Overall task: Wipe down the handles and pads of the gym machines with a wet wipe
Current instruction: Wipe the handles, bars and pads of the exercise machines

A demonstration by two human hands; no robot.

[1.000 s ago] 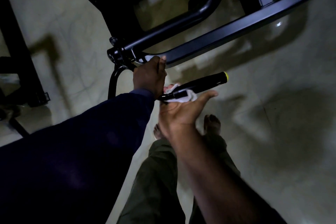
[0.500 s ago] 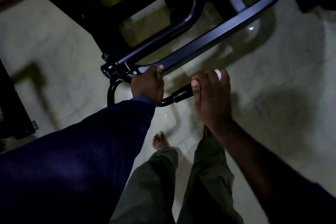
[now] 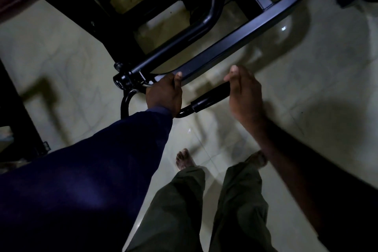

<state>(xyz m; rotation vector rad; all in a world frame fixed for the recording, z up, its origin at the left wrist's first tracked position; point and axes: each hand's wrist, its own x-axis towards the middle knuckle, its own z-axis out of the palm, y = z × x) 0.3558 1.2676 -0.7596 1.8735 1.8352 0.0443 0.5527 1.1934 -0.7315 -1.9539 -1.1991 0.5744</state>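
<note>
Left hand: nearest me, out of a dark blue sleeve; fingers wrapped round the bare curved steel stem, thumb tip against the frame.
Right hand: just right of that grip, fingers curled over the far end of the black foam-sleeved tubular handle.
Wet wipe: not visible; I judge it sits trapped under the right palm.
Risk at the grip: a bunched or slipped wipe would leave bare skin rubbing foam.
Risk left of the grip: the black hinged bracket; if my left hand slackens, the handle could swing and nip the thumb.
Beyond the grip: flat black steel frame bar.
Far below: bare feet on a glossy pale tiled floor; drips could make it slick.
</note>
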